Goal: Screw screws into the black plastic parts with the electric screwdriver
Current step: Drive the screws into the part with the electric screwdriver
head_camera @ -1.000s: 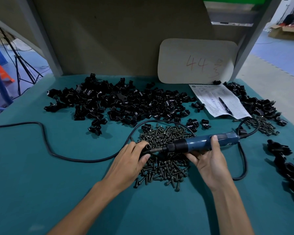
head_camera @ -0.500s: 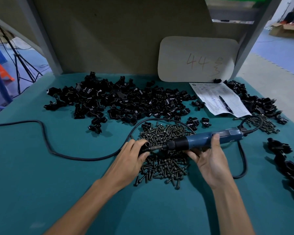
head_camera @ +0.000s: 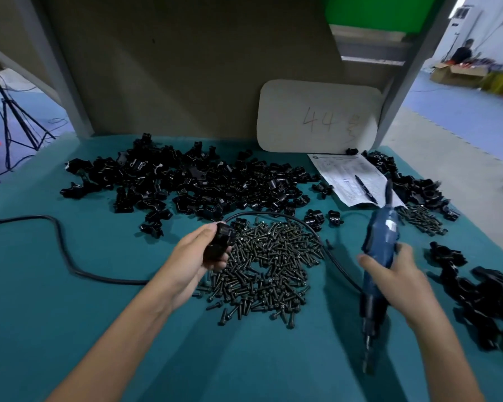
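Over a teal table (head_camera: 70, 285), the left hand (head_camera: 195, 256) is gripping a black plastic part (head_camera: 219, 242) beside the screw heap (head_camera: 267, 262), the right hand (head_camera: 395, 280) clasping the electric screwdriver (head_camera: 379, 245) bit-down, probably with seating a screw coming next.

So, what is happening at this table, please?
A person works at a green table. The left hand holds one black plastic part at the edge of the screw pile. The right hand holds the blue electric screwdriver, its bit pointing down toward the table, apart from the part. No screw is being driven at this moment. A large heap of black parts lies farther back.
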`<action>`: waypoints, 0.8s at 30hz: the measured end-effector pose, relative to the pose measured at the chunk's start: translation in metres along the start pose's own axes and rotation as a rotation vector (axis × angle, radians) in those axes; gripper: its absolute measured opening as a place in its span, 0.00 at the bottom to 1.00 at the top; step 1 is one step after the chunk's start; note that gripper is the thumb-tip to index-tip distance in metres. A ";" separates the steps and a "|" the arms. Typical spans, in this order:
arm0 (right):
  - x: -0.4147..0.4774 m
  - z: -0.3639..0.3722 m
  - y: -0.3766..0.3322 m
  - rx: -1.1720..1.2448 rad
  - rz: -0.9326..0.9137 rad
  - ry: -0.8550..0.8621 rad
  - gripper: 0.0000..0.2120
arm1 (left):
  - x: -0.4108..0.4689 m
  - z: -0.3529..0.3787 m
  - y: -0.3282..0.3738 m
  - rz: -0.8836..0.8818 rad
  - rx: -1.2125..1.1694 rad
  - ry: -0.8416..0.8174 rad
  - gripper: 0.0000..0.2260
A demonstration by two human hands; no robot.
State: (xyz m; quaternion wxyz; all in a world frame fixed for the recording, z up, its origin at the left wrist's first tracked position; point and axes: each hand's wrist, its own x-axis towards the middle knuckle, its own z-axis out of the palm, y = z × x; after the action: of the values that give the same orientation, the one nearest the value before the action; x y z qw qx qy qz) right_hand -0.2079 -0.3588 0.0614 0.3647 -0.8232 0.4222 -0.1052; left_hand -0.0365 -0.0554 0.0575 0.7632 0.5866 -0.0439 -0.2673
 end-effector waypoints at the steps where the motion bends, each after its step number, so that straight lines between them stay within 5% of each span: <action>1: -0.003 0.000 0.002 -0.130 0.011 -0.006 0.24 | -0.002 0.002 0.000 -0.021 -0.043 -0.018 0.12; 6: -0.011 0.007 0.001 -0.441 0.016 0.001 0.29 | -0.004 -0.001 0.003 0.004 0.100 -0.107 0.27; 10: -0.025 0.022 -0.027 -0.435 -0.239 0.153 0.30 | -0.004 -0.006 -0.003 0.112 0.465 -0.054 0.20; 16: -0.052 0.100 -0.072 -0.357 -0.717 -0.239 0.17 | -0.009 -0.006 0.002 0.330 0.816 -0.046 0.25; 24: -0.049 0.125 -0.074 -0.493 -0.806 -0.225 0.09 | -0.011 -0.012 -0.002 0.386 0.816 0.008 0.09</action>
State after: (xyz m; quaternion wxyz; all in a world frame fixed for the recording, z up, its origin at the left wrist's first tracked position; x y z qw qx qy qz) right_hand -0.1322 -0.2294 0.0299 0.1326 -0.9893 0.0400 -0.0450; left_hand -0.0418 -0.0403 0.0551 0.5057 0.8215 -0.2514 -0.0787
